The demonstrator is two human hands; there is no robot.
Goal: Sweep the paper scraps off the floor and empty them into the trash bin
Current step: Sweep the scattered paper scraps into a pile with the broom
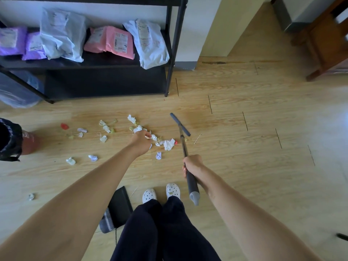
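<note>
Several crumpled white paper scraps (pixel 169 144) lie scattered on the wooden floor in front of me, mixed with small yellow-green bits and a red piece (pixel 64 126). My right hand (pixel 192 165) grips the grey handle of a broom (pixel 188 161); its narrow dark head (pixel 180 124) rests on the floor just right of the scraps. My left hand (pixel 141 141) reaches out above the pile with loosely bent fingers and holds nothing that I can see. A dark dustpan (pixel 118 208) lies on the floor beside my left foot. At the left edge stands a bin (pixel 30 143) lined with a black bag.
A black metal shelf (pixel 170 53) with several mail parcels stands behind the scraps. A blue-grey bag (pixel 17 91) sits under its left end. A white wall corner (pixel 205 34) and wooden furniture (pixel 325 40) are at the far right. One scrap (pixel 31 196) lies apart, near left.
</note>
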